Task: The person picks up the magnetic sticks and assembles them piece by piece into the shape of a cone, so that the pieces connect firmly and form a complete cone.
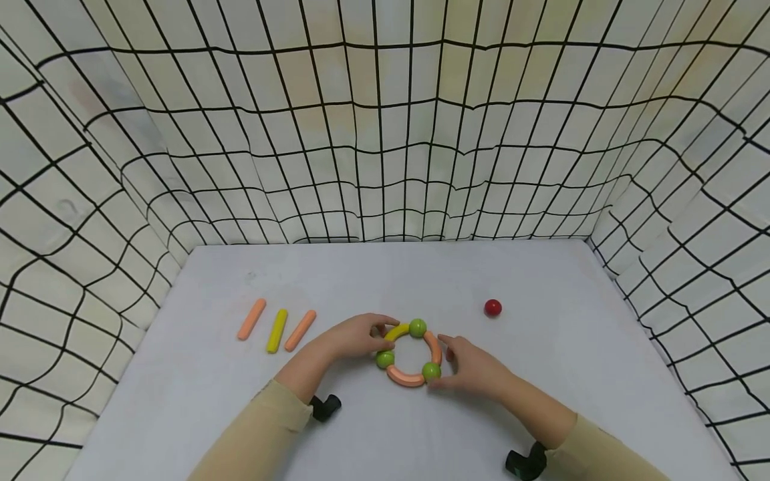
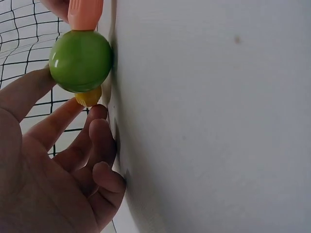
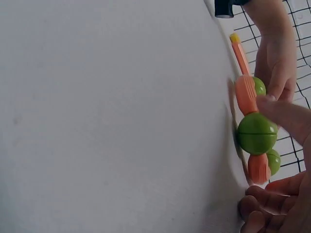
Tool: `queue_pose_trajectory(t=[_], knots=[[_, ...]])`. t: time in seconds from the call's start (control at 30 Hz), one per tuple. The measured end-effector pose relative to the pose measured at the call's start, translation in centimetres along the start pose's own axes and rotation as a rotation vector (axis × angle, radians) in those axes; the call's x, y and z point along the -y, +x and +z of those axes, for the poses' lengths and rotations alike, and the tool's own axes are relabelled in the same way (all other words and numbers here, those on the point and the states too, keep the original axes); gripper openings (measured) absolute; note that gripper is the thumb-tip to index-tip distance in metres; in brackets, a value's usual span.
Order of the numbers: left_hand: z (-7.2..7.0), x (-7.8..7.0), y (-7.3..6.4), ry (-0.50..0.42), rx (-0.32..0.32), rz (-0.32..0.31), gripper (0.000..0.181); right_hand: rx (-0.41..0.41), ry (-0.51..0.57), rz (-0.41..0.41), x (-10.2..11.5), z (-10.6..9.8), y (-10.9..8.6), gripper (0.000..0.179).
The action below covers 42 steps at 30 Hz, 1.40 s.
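Observation:
A toy ring lies on the white table, joined from green balls (image 1: 418, 328), a curved yellow stick (image 1: 396, 331) and two curved orange sticks (image 1: 406, 377). My left hand (image 1: 359, 335) holds the ring's left side; in the left wrist view its thumb meets a green ball (image 2: 81, 61) and its index finger reaches the yellow stick (image 2: 89, 96). On the opposite side, my right hand (image 1: 476, 371) grips the ring with thumb and fingers around a green ball (image 3: 257, 133) and an orange stick (image 3: 258, 168). Part of the yellow stick is hidden behind the left fingers.
Left of the ring lie two straight orange sticks (image 1: 251, 319) and a straight yellow stick (image 1: 277, 331). A red ball (image 1: 492, 307) rests to the right, farther back. White walls with black netting (image 1: 391, 147) enclose the table's back and sides.

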<state>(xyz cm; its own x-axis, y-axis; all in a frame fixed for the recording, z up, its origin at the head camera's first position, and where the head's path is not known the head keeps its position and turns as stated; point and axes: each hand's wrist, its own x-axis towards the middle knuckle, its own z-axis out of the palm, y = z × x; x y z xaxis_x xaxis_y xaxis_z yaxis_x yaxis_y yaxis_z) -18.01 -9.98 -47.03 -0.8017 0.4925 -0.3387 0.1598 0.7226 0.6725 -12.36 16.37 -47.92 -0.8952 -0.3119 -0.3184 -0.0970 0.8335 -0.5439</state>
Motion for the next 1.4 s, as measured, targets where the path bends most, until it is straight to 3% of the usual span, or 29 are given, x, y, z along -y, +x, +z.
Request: queue_pose_trajectory(t=[0.23,0.57,0.9,1.4], knots=[[-0.1,0.2,-0.5,-0.002,0.004,-0.009,0.051,-0.002,-0.004,-0.025,-0.1,0.0,-0.1,0.088],[0.3,0.6,-1.9,-0.023,-0.029,-0.013,0.061,0.010,0.129,-0.111,-1.8,-1.2,1.8,0.063],[0.9,0.6,-2.1,-0.050,-0.075,-0.024,0.065,0.045,0.218,-0.172,-3.0,-1.9,3.5,0.060],[0.7,0.4,-2.4,-0.031,-0.079,-0.053,0.060,0.077,0.274,-0.209,-3.6,-2.0,3.8,0.057]])
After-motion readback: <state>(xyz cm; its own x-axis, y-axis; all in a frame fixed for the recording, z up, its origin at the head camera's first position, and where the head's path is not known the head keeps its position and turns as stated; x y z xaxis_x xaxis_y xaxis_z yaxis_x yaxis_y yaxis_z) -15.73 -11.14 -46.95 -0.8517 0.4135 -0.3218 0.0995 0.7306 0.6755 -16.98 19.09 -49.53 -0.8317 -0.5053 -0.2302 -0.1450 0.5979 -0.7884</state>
